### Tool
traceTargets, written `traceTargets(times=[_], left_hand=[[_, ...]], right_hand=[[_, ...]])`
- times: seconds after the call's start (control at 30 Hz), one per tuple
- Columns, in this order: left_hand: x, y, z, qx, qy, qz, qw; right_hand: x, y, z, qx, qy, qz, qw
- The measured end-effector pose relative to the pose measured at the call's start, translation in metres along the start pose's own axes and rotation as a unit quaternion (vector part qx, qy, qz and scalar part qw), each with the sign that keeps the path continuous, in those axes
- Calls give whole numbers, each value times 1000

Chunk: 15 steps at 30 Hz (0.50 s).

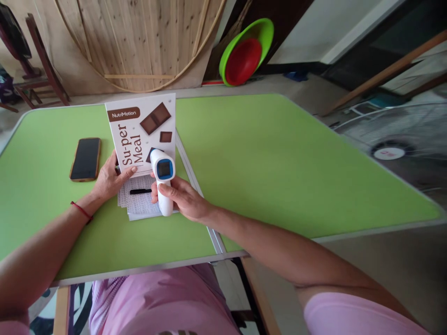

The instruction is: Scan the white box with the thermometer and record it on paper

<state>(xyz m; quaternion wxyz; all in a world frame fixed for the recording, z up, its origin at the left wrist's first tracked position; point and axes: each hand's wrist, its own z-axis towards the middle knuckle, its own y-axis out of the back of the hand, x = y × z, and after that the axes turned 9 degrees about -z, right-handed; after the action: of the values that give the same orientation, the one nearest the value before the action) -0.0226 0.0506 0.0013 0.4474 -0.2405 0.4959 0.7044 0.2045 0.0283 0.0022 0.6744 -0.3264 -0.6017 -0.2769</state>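
My left hand (110, 178) is closed on the lower left edge of a white box (156, 103) printed "NutriMotion Su-per Meal" with chocolate pieces. The box is held up over the green table. In my right hand (186, 197) is a white infrared thermometer (165, 201), its blue-framed dark screen turned towards me and its head overlapping the box's lower right part. Sheets of handwritten paper (139, 210) lie below the box, with a black pen (140, 191) on top. To the left of my left hand lies a phone (85, 159) in a brown case, screen up and dark.
A metal-edged seam (190, 174) crosses the green folding table (258, 167). Beyond its far edge stand a round wooden board (139, 42) and green and red basins (244, 60). A fan (391, 151) is at the right, a wooden chair (45, 70) at the far left.
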Motion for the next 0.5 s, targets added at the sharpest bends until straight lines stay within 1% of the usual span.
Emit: traceTargets(times=[0.2,0.3,0.37,0.43,0.5], left_hand=[[-1,1,-1,-1,2,-6,1000],[-2,1,-2,-4,14,-11,1000],[-2,1,-2,-5,19,-13,1000],[-1,1,-2,-4,18,-12,1000],[-1,1,-2,-5,14,-10,1000]], right_hand=[[1,1,2,0,-9,7,1000],[7,2,-1,-21,4,-13,1000],[13,5,-4,-68,32,-48,996],[18,10,-7,-131,69,-79,986],[22,16,-8,-182,96,-88,975]])
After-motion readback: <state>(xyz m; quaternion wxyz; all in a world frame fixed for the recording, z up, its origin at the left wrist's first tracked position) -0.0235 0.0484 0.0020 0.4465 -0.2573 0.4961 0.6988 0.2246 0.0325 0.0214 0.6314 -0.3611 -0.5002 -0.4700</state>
